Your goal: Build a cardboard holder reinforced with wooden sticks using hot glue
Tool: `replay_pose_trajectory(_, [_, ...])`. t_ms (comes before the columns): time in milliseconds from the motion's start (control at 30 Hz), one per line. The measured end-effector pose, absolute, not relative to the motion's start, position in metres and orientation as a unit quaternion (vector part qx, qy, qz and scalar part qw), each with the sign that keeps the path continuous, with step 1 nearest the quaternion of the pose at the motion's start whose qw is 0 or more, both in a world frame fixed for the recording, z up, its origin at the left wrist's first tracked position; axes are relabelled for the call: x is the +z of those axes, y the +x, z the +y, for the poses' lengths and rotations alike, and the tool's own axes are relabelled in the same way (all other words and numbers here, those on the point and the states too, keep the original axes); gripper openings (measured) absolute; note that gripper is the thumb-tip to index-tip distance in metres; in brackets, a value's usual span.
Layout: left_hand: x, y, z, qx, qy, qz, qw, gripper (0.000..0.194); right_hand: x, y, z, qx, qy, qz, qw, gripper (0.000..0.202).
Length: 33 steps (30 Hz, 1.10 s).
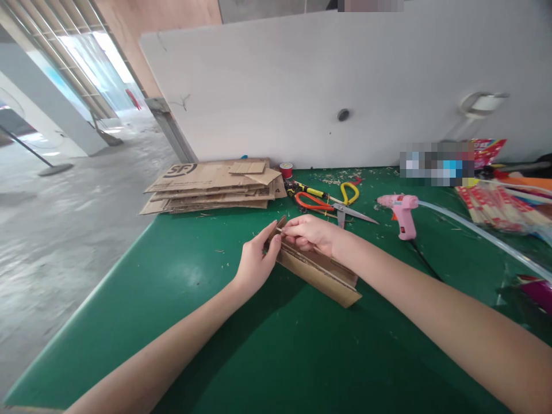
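A long folded cardboard piece (321, 277) stands on the green table, running from upper left to lower right. My left hand (257, 259) grips its far left end between thumb and fingers. Pinched in my right hand (309, 233) is a small thin pale stick (280, 230), held at that same end, with the tip close to my left fingertips. My right wrist and forearm pass over the back side of the cardboard, hiding part of it.
Flattened cardboard sheets (207, 187) are stacked at the back left. Scissors (351, 211), a red spool (286, 169) and a pink glue gun (403, 213) with its cord lie behind and right. Packaged sticks (500, 207) are at the far right of the green table (190, 276).
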<state>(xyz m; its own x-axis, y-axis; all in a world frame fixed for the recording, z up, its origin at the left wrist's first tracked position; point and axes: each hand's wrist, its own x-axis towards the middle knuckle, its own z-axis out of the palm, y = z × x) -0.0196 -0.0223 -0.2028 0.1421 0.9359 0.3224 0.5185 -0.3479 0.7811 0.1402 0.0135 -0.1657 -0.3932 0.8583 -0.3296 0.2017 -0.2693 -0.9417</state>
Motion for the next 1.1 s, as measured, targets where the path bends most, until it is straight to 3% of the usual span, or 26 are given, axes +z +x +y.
replay_pose_trajectory(100, [-0.203, -0.02, -0.022, 0.407, 0.716, 0.51, 0.249, 0.045, -0.166, 0.14, 0.014, 0.609, -0.492, -0.567, 0.257, 0.019])
replay_pose_trajectory(300, [-0.203, -0.021, -0.021, 0.4, 0.725, 0.509, 0.235, 0.045, -0.158, 0.137, 0.001, 0.206, -0.518, -0.798, 0.231, 0.024])
replay_pose_trajectory(467, [-0.203, -0.021, -0.021, 0.397, 0.726, 0.511, 0.233, 0.045, -0.156, 0.138, -0.005, 0.08, -0.494, -0.854, 0.142, 0.019])
replay_pose_trajectory(633, [-0.202, -0.02, -0.021, 0.4, 0.724, 0.507, 0.24, 0.045, -0.156, 0.138, -0.001, 0.164, -0.507, -0.822, 0.2, 0.022])
replay_pose_trajectory(767, [-0.201, -0.02, -0.022, 0.401, 0.722, 0.51, 0.241, 0.044, -0.159, 0.137, 0.006, 0.403, -0.522, -0.706, 0.258, 0.028])
replay_pose_trajectory(867, [-0.201, -0.02, -0.022, 0.4, 0.721, 0.512, 0.24, 0.044, -0.162, 0.139, 0.011, 0.607, -0.492, -0.567, 0.261, 0.022])
replay_pose_trajectory(933, [-0.201, -0.021, -0.023, 0.397, 0.722, 0.513, 0.24, 0.045, -0.162, 0.139, 0.014, 0.669, -0.471, -0.519, 0.249, 0.017])
replay_pose_trajectory(1000, [-0.201, -0.021, -0.023, 0.394, 0.724, 0.512, 0.241, 0.045, -0.161, 0.139, 0.014, 0.648, -0.482, -0.536, 0.245, 0.018])
replay_pose_trajectory(1100, [-0.202, -0.021, -0.023, 0.392, 0.725, 0.514, 0.239, 0.046, -0.158, 0.136, 0.011, 0.469, -0.533, -0.66, 0.246, 0.025])
